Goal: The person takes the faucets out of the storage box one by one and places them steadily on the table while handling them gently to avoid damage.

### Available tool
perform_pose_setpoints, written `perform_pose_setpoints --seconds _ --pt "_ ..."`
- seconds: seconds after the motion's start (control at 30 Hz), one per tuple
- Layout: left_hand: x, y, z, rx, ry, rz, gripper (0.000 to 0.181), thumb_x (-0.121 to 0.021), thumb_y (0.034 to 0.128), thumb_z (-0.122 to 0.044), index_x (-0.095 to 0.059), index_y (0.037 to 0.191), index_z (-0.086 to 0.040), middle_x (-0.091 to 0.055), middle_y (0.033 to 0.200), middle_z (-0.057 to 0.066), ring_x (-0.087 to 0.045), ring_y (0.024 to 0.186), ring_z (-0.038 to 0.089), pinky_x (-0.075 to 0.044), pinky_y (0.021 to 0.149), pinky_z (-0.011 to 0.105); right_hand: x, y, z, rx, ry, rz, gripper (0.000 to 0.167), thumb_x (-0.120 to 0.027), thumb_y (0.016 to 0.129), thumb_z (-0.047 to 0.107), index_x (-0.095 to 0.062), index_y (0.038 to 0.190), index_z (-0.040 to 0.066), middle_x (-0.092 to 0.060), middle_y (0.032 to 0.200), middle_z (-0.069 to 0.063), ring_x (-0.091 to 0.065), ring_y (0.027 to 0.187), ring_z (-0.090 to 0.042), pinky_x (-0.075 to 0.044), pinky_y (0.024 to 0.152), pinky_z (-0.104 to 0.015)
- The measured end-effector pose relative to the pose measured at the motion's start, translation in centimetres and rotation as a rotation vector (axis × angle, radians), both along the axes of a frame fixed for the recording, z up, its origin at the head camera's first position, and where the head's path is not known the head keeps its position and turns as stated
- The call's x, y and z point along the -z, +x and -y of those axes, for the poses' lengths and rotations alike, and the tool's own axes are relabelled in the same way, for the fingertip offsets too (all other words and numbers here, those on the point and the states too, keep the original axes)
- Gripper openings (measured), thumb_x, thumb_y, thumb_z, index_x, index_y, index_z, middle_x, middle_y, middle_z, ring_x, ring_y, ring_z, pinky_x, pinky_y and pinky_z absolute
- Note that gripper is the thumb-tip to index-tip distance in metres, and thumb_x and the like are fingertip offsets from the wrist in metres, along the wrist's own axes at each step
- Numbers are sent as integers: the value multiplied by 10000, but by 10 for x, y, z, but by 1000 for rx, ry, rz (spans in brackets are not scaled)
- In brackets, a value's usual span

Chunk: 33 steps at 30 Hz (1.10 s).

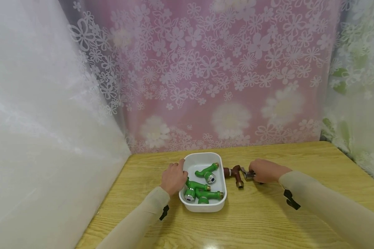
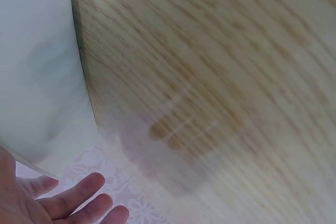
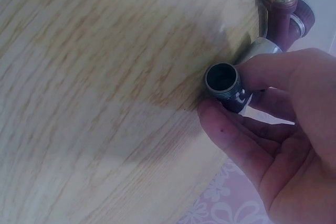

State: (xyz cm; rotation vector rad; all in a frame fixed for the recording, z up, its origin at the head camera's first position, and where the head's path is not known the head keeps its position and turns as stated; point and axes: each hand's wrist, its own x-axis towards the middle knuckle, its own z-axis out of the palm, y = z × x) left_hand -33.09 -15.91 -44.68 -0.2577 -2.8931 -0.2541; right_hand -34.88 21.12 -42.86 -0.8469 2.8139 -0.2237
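A white plastic tub (image 1: 202, 207) holds green faucets (image 1: 210, 195) with brass threaded ends and silver knobs. My left hand (image 1: 173, 178) rests on the tub's left rim; in the left wrist view its fingers (image 2: 84, 211) are loosely extended beside the tub wall, and the thumb is hidden. Right of the tub, a brown faucet (image 1: 238, 173) lies on the table. Just beyond it, my right hand (image 1: 266, 170) grips a silver and dark faucet (image 1: 248, 174). In the right wrist view the thumb and fingers pinch around its dark threaded end (image 3: 226, 85).
The wood-grain table (image 1: 252, 221) carries the tub near its middle. A pink flowered curtain (image 1: 224, 86) hangs along the back edge. White sheeting (image 1: 50, 121) closes the left side, and a pale floral sheet (image 1: 358, 97) hangs on the right.
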Motion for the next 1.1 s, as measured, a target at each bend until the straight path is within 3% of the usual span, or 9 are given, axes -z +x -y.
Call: perform_pose_setpoints --seconds 0.2,0.47,0.67,0.77,1.1 --pt "-1 1 -1 0 -1 3 481 -525 1007 -281 -485 1459 -121 -676 1207 145 -632 1109 299 -569 797 493 -3 0 0 -8 3 13 113 -691 879 45 -733 975 84 -677 865 2 -566 694 -95 -452 632 -334" --pt "-2 2 -1 1 -4 5 472 -531 1010 -274 -483 1454 -119 -670 1218 149 -627 1119 304 -568 788 498 -7 1 1 5 -8 67 45 -698 885 93 -722 922 87 -636 789 28 -500 633 -115 -395 602 -330" --pt "-1 2 -1 3 -5 4 474 -534 1006 -273 -484 1450 -117 -673 1209 151 -628 1111 301 -569 791 493 -9 2 -1 10 17 70 261 -729 882 129 -712 1122 30 -715 1047 -95 -661 801 -160 -547 713 -399" --pt "-1 2 -1 3 0 6 477 -535 1004 -273 -482 1452 -118 -674 1204 150 -629 1110 299 -570 788 491 -10 3 -2 13 34 61 335 -736 886 155 -690 1192 27 -702 1153 -132 -694 907 -219 -566 778 -443" --pt "-1 1 -2 -3 11 10 481 -519 1011 -277 -473 1464 -125 -670 1220 147 -625 1118 294 -569 798 493 -21 10 -2 9 70 -7 348 -721 901 200 -689 1217 57 -699 1187 -128 -693 886 -214 -567 768 -459"
